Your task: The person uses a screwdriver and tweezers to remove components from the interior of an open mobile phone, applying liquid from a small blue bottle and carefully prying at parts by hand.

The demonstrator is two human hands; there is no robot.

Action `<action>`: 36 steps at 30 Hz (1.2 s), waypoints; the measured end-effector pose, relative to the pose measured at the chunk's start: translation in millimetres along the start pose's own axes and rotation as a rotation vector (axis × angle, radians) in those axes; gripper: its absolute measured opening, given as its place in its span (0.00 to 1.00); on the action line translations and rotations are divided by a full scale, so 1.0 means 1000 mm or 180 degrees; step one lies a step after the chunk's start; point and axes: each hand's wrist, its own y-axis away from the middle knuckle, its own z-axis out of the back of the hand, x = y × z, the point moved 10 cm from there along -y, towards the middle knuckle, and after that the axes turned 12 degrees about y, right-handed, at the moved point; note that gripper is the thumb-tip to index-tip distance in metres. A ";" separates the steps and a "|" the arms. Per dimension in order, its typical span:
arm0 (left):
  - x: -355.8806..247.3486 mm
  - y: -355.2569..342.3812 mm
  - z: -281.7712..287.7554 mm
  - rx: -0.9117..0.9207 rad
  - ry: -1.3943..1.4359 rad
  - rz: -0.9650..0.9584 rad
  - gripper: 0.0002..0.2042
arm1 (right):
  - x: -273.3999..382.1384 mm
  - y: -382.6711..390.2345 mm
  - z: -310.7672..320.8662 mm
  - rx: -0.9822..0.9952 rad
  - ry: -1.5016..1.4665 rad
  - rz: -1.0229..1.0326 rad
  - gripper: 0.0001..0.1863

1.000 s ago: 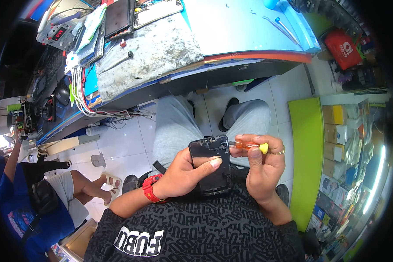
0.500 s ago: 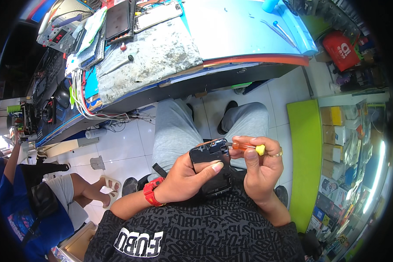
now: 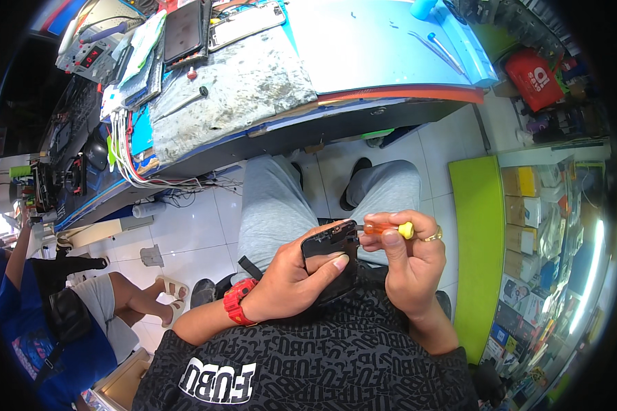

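Above my lap, my left hand (image 3: 295, 277) grips a black phone (image 3: 330, 245) with its back off, so the inner parts show at its top end. My left thumb presses across the phone's middle, and the fingers behind it are hidden. Between the thumb and fingers of my right hand (image 3: 413, 264) is a small screwdriver (image 3: 380, 229) with a clear orange handle and a yellow end cap. Its shaft points left to the phone's upper right edge. Whether the tip sits in a screw or slot is too small to tell.
Ahead stands a workbench with a stained grey mat (image 3: 233, 96), a dark phone (image 3: 183, 31), a white phone frame (image 3: 247, 24) and a light blue mat (image 3: 363, 48) with tweezers (image 3: 437, 53). A green bench panel (image 3: 474, 253) and glass showcase (image 3: 548, 274) are right. Another person (image 3: 55, 301) is left.
The phone has tilted in my left hand, so its face shows more narrowly. The screwdriver has shifted very slightly left, its yellow cap turned, with the tip still by the phone's edge.
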 end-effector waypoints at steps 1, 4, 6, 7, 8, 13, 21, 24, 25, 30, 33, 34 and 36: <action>0.003 0.000 0.000 -0.0006 0.0074 0.0048 0.22 | 0.000 -0.001 0.000 0.0022 0.0027 -0.0010 0.09; 0.001 0.000 0.000 0.0047 0.0030 0.0100 0.22 | -0.001 -0.001 0.000 0.0078 0.0122 -0.0050 0.09; 0.001 0.001 0.000 0.0048 0.0026 0.0138 0.22 | -0.002 -0.001 0.000 0.0103 0.0171 -0.0077 0.09; 0.002 0.001 0.001 0.0047 0.0023 0.0157 0.21 | -0.002 -0.001 0.000 0.0111 0.0186 -0.0089 0.09; 0.002 0.001 0.001 0.0031 0.0036 0.0155 0.21 | -0.002 -0.001 -0.001 0.0119 0.0200 -0.0101 0.09; 0.000 0.001 0.001 0.0011 -0.0007 0.0112 0.20 | -0.003 -0.001 -0.001 0.0113 0.0229 -0.0098 0.08; 0.003 0.002 0.002 0.0010 -0.0115 0.0257 0.20 | -0.006 -0.002 -0.002 0.0218 0.0310 -0.0174 0.08; 0.002 0.002 0.001 0.0032 -0.0088 0.0264 0.20 | -0.011 -0.003 -0.003 0.0286 0.0214 -0.0276 0.08; 0.002 0.002 0.001 0.0032 -0.0085 0.0251 0.19 | -0.012 -0.003 -0.003 0.0345 0.0216 -0.0283 0.09; 0.007 0.003 0.001 0.0097 0.0097 0.0363 0.18 | -0.016 -0.004 -0.003 0.0447 0.0118 -0.0373 0.08; 0.011 0.004 0.001 0.0110 0.0222 0.0378 0.18 | -0.017 -0.003 -0.003 0.0442 0.0068 -0.0431 0.08; 0.012 0.004 0.001 0.0110 0.0268 0.0386 0.18 | -0.018 -0.002 -0.003 0.0435 0.0037 -0.0462 0.08; 0.012 0.004 0.000 0.0112 0.0320 0.0396 0.18 | -0.019 -0.002 -0.002 0.0427 -0.0003 -0.0501 0.08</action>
